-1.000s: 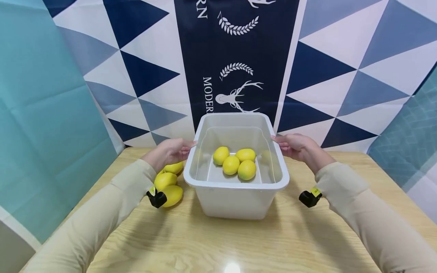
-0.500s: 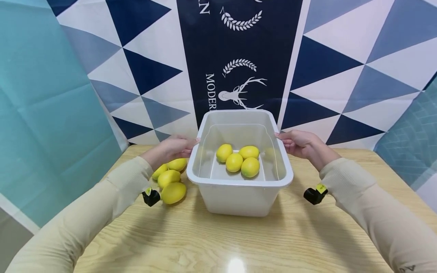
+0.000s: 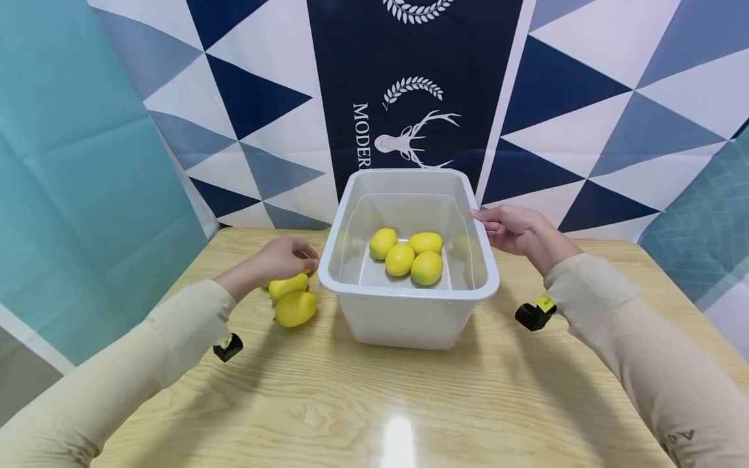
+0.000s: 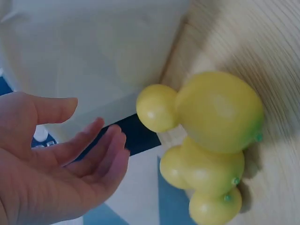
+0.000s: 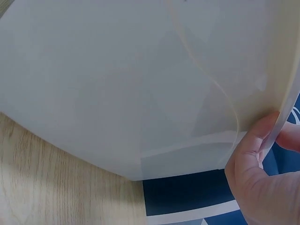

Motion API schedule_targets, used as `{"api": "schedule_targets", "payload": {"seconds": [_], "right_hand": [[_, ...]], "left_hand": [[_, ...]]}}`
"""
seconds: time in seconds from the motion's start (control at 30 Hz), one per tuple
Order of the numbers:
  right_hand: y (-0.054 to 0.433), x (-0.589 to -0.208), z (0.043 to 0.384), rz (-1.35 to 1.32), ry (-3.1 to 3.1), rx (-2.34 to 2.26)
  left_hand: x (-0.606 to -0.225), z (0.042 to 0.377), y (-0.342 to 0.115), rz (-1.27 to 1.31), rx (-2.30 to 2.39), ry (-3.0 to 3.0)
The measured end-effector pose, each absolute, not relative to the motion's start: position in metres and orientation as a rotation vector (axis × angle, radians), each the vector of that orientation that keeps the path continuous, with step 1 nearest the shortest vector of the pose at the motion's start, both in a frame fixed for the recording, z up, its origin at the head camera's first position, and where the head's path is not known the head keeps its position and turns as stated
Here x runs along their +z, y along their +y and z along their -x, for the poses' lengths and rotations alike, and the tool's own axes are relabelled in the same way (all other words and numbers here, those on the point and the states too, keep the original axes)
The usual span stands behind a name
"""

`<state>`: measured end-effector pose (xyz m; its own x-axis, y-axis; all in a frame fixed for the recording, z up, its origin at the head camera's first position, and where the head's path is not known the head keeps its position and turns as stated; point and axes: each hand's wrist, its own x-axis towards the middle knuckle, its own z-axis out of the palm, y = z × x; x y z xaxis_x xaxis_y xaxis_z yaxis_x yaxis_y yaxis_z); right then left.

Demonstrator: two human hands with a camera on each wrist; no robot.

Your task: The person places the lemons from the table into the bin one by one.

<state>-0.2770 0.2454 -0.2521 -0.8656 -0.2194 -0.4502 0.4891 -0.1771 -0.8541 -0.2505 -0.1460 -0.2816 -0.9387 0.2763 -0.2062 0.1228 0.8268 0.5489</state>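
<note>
A pale grey plastic tub (image 3: 404, 322) stands on the table with several yellow lemons (image 3: 400, 260) on its floor. My right hand (image 3: 515, 231) pinches the tub's right rim; in the right wrist view the thumb and fingers of this hand (image 5: 258, 173) lie on either side of the rim. My left hand (image 3: 277, 260) is off the tub, over a group of loose lemons (image 3: 296, 309) beside the tub's left wall. Seen from the left wrist, that hand (image 4: 70, 164) has its fingers gently bent and apart from the thumb, with nothing between them. The hand partly hides the rear lemons in the head view.
The wooden table (image 3: 328, 403) extends in front and to both sides of the tub. Behind it hangs a cloth backdrop (image 3: 257, 110) with blue and white triangles, close to the tub's far side. A teal cloth (image 3: 88, 195) hangs at the left.
My left hand has let go of the tub's left rim and moved left and toward me, over the loose lemons. The right hand keeps its pinch on the rim. The head view has tilted slightly downward.
</note>
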Motion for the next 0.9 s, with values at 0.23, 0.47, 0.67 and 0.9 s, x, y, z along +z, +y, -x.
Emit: {"api": "schedule_targets", "payload": {"seconds": [0.23,0.47,0.67,0.9], "right_hand": [[0.244,-0.253,0.278,-0.305,1.649,-2.082],[0.247,-0.252,0.276,-0.323,1.647,-2.089],[0.249,-0.253,0.276,-0.313,1.652,-2.099],[0.248,-0.255,0.277,-0.329,1.611,-2.11]], "left_hand": [[-0.294,0.229,-0.146,-0.488,0.634,3.028],[-0.302,0.216,-0.147,-0.62,0.384,3.159],[-0.322,0.206,-0.147,-0.714,0.096,3.309],[-0.345,0.194,-0.147,-0.69,0.004,3.391]]}}
